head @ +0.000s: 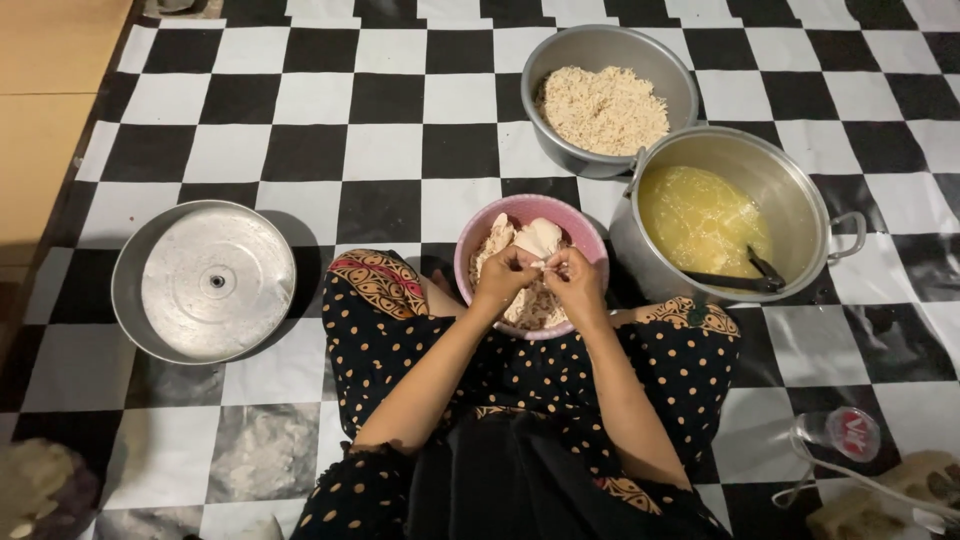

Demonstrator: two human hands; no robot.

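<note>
Two hands meet over a pink bowl [590, 235], fingertips pinched together on a small pale shred of cooked chicken [541, 263]. Left hand [503, 277] sits at 9 o'clock of the shred, right hand [575, 283] at 3 o'clock, both touching it, knuckles nearly meeting. Bowl lies directly under the hands, resting between the person's knees, holding more pale chicken pieces [532, 238] at its 12 o'clock side. Steel pot of yellow broth [700, 215] stands just beside the bowl at 3 o'clock, dark ladle [745, 279] lying inside it. Steel pan of shredded meat [603, 108] sits at 1 o'clock, touching the broth pot's rim. Round metal pan with an upturned lid [215, 280] is well apart at 9 o'clock. All rest on a black-and-white chequered mat [385, 150]. Clear bottle with red cap [838, 433] lies at 5 o'clock.
</note>
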